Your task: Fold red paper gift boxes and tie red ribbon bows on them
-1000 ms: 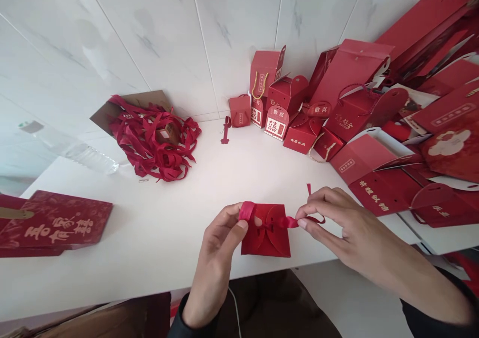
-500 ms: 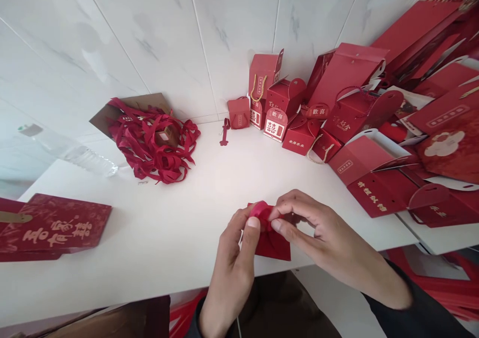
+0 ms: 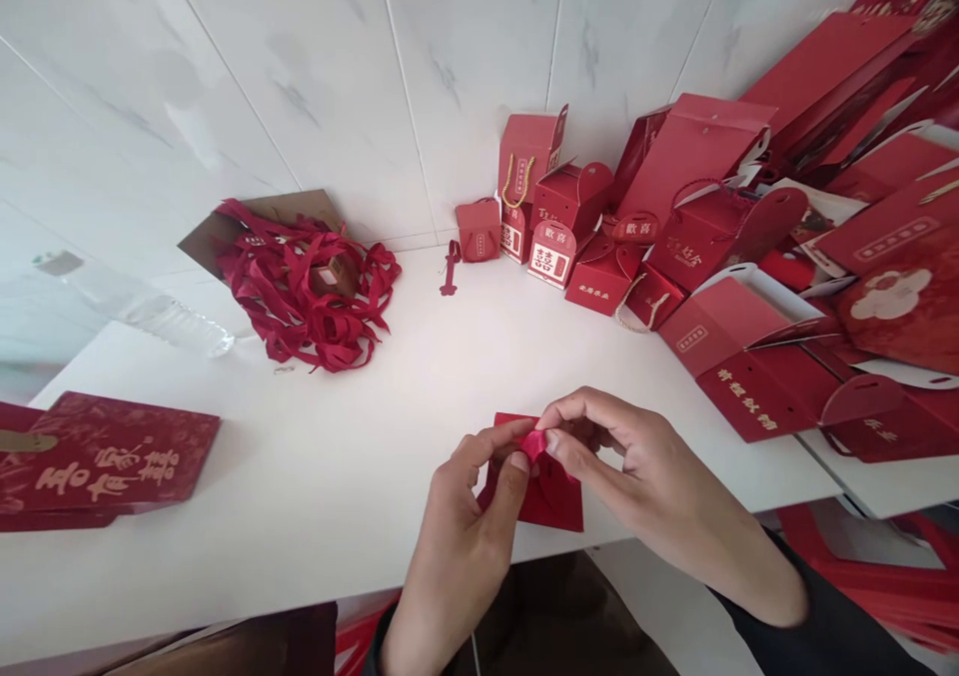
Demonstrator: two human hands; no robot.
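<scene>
Between my two hands is a bright red ribbon [image 3: 533, 444], bunched small and partly covered by fingers. My left hand [image 3: 474, 516] pinches it from the left with thumb and forefinger. From the right, the thumb and forefinger of my right hand [image 3: 621, 456] grip it too. Under both hands a red gift box [image 3: 550, 501] lies at the front edge of the white table [image 3: 360, 476]; the hands hide its upper part, and I cannot tell how the ribbon joins it.
A heap of red ribbons [image 3: 315, 297] spills from a cardboard box [image 3: 196, 242] at the back left. A plastic bottle [image 3: 187, 325] lies beside it. A red patterned bag [image 3: 127, 461] is at the left. Several red gift boxes [image 3: 591, 277] are piled at the right.
The ribbon loop between my fingers has become smaller and tighter. My fingertips have come closer together, with the left hand shifted slightly.
</scene>
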